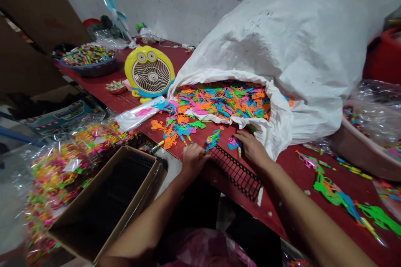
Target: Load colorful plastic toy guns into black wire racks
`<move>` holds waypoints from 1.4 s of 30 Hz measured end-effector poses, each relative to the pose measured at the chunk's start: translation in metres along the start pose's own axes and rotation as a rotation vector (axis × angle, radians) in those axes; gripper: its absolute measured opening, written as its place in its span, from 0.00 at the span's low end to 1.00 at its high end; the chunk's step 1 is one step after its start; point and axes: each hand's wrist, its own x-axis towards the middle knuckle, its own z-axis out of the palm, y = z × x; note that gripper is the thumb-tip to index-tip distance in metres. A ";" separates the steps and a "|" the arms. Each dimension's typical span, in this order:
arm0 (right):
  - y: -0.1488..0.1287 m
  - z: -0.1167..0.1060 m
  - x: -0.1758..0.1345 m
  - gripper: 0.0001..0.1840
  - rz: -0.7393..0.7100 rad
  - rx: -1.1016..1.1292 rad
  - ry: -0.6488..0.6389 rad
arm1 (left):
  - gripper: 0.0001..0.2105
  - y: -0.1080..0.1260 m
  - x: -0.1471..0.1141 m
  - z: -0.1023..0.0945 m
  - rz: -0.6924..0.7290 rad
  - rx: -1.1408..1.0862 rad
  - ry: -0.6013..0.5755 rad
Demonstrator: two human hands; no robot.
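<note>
Two bare arms reach over the red surface [115, 102]. Close by, an open cardboard box [138, 200] sits to the left, dark pieces inside. A black mesh strip [234, 171] lies slantwise along the surface's near edge; the left hand [194, 159] pinches its far end between thumb and curled fingers, beside a green and blue toy [213, 138]. The right hand [249, 146] is palm down, fingers bent, near a pink and blue toy [233, 144]; whether it grips anything I cannot tell. Beyond, a big white sack [300, 41] gapes over a heap of bright plastic toys [222, 100], with a yellow fan [153, 76] just left.
</note>
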 end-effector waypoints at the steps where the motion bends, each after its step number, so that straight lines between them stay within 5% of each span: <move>1: -0.001 -0.001 -0.007 0.23 0.035 0.019 0.043 | 0.13 0.001 -0.001 0.000 -0.002 0.006 0.004; 6: -0.019 -0.011 -0.028 0.20 0.376 -0.059 0.000 | 0.16 0.011 -0.007 0.007 0.003 0.005 -0.015; 13: -0.030 -0.019 0.002 0.13 0.604 -0.044 -0.105 | 0.15 0.032 -0.022 0.019 -0.011 -0.010 -0.037; 18: -0.025 -0.017 0.018 0.05 0.636 -0.029 -0.174 | 0.14 0.036 -0.029 0.024 0.003 -0.011 -0.011; 26: -0.022 -0.027 0.017 0.02 0.486 -0.013 -0.151 | 0.13 0.037 -0.029 0.022 0.010 -0.014 -0.024; 28: -0.023 -0.032 0.006 0.04 0.515 0.091 -0.087 | 0.11 0.038 -0.030 0.020 0.024 -0.030 -0.032; 33: -0.041 -0.027 -0.038 0.16 0.613 0.757 0.124 | 0.08 0.042 -0.031 0.020 0.062 -0.110 -0.098; 42: -0.093 -0.008 -0.087 0.23 0.873 1.103 0.340 | 0.03 0.048 -0.031 0.022 0.164 -0.205 -0.251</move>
